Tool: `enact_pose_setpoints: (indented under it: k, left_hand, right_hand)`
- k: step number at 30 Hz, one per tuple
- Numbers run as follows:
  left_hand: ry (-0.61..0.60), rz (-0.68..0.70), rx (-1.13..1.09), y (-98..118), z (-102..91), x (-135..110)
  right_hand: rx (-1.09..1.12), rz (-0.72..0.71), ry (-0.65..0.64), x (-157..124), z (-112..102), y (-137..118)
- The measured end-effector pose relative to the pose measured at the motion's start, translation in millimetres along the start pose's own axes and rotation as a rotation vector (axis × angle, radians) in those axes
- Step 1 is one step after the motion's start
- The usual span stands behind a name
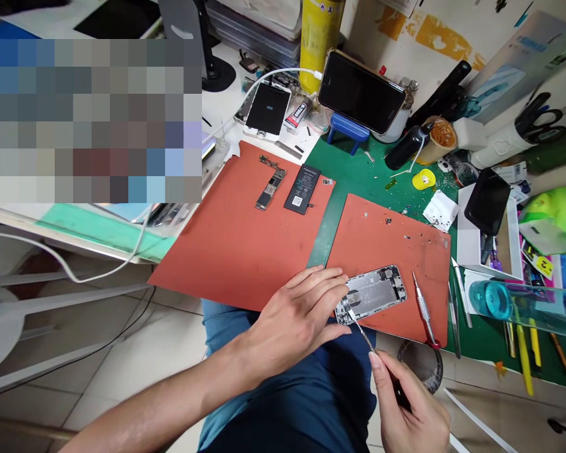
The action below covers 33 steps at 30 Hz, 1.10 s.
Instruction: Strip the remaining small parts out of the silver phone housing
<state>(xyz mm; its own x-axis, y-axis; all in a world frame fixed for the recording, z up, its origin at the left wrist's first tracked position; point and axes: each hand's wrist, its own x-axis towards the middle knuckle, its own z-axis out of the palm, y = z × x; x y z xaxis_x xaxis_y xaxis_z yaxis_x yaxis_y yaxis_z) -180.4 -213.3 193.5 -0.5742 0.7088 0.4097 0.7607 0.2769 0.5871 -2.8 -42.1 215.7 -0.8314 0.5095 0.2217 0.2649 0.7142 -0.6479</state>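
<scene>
A gutted phone housing [375, 296], silver inside with a black-edged end, lies near the front edge of the right red mat. My left hand [299, 314] grips its left end, fingers stretched along the far side and thumb at the near side, covering that corner. In my right hand [408, 402] is a slim metal pry tool [364, 333] with a dark handle. Its tip reaches into the housing's left end, close to my left thumb; exact contact there cannot be made out. Right of the housing lies a silver screwdriver [423, 308] with a red end.
On the left red mat [226, 239] lie a logic board [271, 189] and a black phone battery [302, 189]. A phone [362, 91] leans on a blue stand [348, 132]. Tweezers [454, 321], a parts box [490, 258] and a clear blue tube [528, 305] line the right side.
</scene>
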Motion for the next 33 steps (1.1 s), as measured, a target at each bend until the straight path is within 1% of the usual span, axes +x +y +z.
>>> enact_pose_setpoints:
  k: [6, 11, 16, 19, 25, 33]
  left_hand:
    - [0.008, -0.001, 0.013, 0.4, 0.3, -0.5]
    - [0.047, -0.033, 0.03, 0.2, 1.8, -3.8]
    - [0.083, -0.011, 0.005, -0.4, 2.9, -4.4]
    - [0.127, -0.009, 0.03, 4.0, 4.3, -6.2]
    - [0.183, -0.09, 0.062, 14.7, 12.0, -14.0]
    - [0.201, -0.069, 0.057, 11.2, 13.2, -14.2]
  right_hand:
    - [0.009, 0.026, -0.012, 0.3, -1.3, 0.2]
    - [0.006, 0.006, -0.008, 0.9, 0.8, 0.7]
    - [0.003, 0.018, -0.012, 1.9, 2.5, 0.0]
    - [0.006, 0.039, 0.004, 2.7, 3.7, -2.0]
    - [0.002, 0.055, 0.012, 2.4, 5.1, -2.6]
    - [-0.005, 0.052, 0.02, 1.4, 6.1, -2.5]
